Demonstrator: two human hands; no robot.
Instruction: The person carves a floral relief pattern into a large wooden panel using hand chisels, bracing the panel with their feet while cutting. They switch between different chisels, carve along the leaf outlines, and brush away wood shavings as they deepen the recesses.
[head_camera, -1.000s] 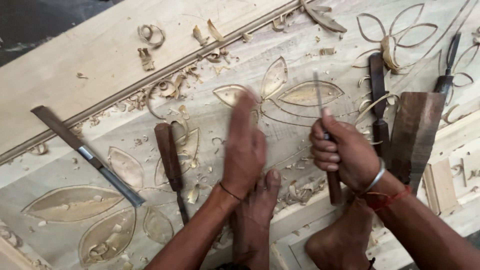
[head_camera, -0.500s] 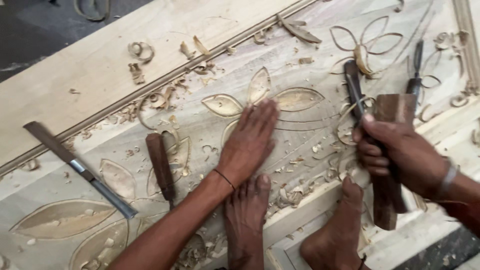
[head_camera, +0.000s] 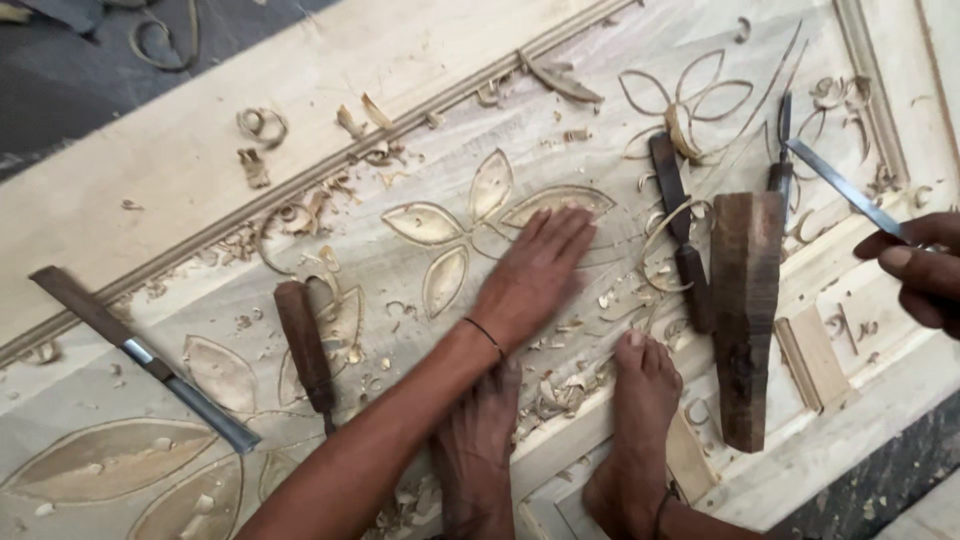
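Left hand (head_camera: 535, 275) flat on carved panel (head_camera: 420, 80), chisel (head_camera: 845, 188) in right hand (head_camera: 915, 272).

Your left hand (head_camera: 535, 280) lies flat on the pale carved wooden panel (head_camera: 300, 170): raw, matt, unfinished wood, smooth on the flat border, rough in the cut petal shapes, with curled wood shavings (head_camera: 560, 390) scattered over it. Your right hand (head_camera: 920, 275) grips a slim chisel with a bright steel blade (head_camera: 840, 185), semi-gloss. The dark brown wooden mallet block (head_camera: 745, 310) looks worn and dull.
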